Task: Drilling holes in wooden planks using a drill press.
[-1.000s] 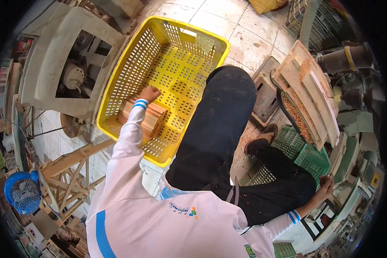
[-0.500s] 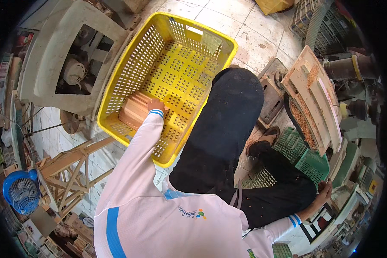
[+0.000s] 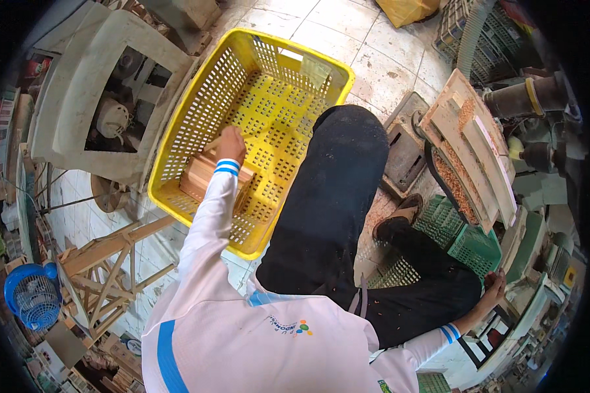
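A yellow plastic crate (image 3: 177,124) stands in front of me, with a stack of reddish-brown wooden pieces (image 3: 198,178) in its near left part. My left hand (image 3: 233,143) is closed on a thin wooden piece (image 3: 211,145), raised just over the stack. My right hand (image 3: 493,288) is at the far right beside my bent leg, by the rim of the green crate (image 3: 482,252). Its fingers are partly curled, and whether they grip anything cannot be made out.
Sloping boards with wood shavings (image 3: 465,154) stand at my right beside a dark pipe (image 3: 514,98). A cream machine housing (image 3: 69,98) is on the left, above a wooden frame (image 3: 92,262) and a blue fan (image 3: 33,295). A yellow sack (image 3: 403,10) lies at the back.
My left hand has moved onto the stack and then back up from it, and now has a thin wooden piece in it. My right hand has hardly moved.
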Demonstrator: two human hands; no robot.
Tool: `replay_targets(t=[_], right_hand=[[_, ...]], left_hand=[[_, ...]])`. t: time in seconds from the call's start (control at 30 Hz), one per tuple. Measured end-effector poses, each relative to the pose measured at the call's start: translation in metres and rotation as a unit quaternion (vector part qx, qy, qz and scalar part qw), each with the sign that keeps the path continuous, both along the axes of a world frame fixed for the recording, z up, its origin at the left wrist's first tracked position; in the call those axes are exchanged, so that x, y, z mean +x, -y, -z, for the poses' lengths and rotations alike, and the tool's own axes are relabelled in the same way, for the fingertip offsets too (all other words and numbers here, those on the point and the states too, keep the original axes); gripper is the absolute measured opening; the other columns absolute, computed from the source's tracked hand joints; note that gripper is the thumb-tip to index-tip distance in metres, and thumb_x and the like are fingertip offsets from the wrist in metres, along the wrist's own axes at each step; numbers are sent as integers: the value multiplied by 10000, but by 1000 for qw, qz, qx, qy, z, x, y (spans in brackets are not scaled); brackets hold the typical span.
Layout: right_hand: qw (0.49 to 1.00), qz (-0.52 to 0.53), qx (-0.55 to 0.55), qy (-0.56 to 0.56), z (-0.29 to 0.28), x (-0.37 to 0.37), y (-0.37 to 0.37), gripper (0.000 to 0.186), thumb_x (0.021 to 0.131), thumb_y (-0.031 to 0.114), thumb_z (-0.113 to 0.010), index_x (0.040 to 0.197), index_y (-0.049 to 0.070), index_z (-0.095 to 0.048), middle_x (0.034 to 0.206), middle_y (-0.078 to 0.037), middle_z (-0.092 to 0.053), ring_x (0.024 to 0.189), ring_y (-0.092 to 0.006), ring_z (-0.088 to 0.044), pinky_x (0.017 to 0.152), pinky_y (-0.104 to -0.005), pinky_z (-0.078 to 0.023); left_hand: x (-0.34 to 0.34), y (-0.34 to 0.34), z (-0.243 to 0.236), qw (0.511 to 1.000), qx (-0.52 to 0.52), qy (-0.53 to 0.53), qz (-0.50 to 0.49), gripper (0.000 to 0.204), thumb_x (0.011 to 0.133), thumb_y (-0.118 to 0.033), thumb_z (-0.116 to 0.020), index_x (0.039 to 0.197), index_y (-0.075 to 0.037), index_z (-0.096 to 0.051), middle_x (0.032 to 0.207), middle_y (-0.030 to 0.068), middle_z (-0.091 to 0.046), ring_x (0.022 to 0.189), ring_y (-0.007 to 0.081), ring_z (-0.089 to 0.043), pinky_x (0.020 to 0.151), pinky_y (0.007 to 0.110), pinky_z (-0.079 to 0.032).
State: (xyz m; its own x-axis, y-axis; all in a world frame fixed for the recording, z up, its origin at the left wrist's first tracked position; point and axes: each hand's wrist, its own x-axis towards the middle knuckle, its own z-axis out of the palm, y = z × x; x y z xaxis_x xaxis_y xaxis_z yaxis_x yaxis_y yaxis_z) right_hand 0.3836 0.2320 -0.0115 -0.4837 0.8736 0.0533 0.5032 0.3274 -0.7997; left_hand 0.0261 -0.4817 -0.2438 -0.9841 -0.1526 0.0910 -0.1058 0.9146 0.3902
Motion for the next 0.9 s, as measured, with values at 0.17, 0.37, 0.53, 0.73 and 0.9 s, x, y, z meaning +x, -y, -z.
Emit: replay_targets(t=[0.17, 0.37, 0.53, 0.73, 0.9], right_hand=[[994, -47, 89, -36, -9, -16, 16, 350, 1035, 284, -537, 1218, 13, -662, 887, -71, -694, 786, -136, -635, 717, -296, -520], [969, -97, 152, -170, -61, -84, 90, 294, 1044, 176, -512, 1202, -29, -651, 865, -76, -677, 814, -132, -616, 782, -282, -489], [936, -255, 112, -216, -97, -153, 139, 265, 1010, 149, -539, 1184, -10, -660, 839, -75, -687, 810, -131, -630, 767, -287, -495], [845, -415, 232, -243, -78, -196, 182, 616, 833, 194, -775, 1365, 53, -498, 1201, -153, -628, 879, -267, -652, 760, -362, -525], [860, -435, 233, -129, -56, -169, 185, 440, 848, 219, -756, 1212, 32, -594, 1127, -150, -639, 897, -329, -644, 764, -407, -527]], left_hand=[[-44, -7, -148, 944, 297, -142, -1, 318, 1060, -250, -404, 1102, -32, -632, 994, 153, -679, 821, 273, -672, 723, 361, -527], [-89, -75, -305, 806, 560, -192, 34, 433, 1066, -306, -390, 1084, 35, -657, 889, 97, -713, 664, 114, -592, 649, 259, -491], [-104, -183, -346, 683, 701, -147, 145, 421, 1061, -295, -399, 1069, 52, -638, 956, 164, -716, 656, 127, -569, 635, 260, -484], [-71, -339, -323, 686, 704, 50, 177, 359, 1033, -293, -476, 1047, 30, -632, 870, 122, -679, 609, 137, -580, 564, 273, -489], [-30, -370, -296, 667, 708, 135, 191, 346, 1013, -306, -507, 1045, 18, -623, 755, 38, -568, 570, 120, -541, 508, 256, -450]])
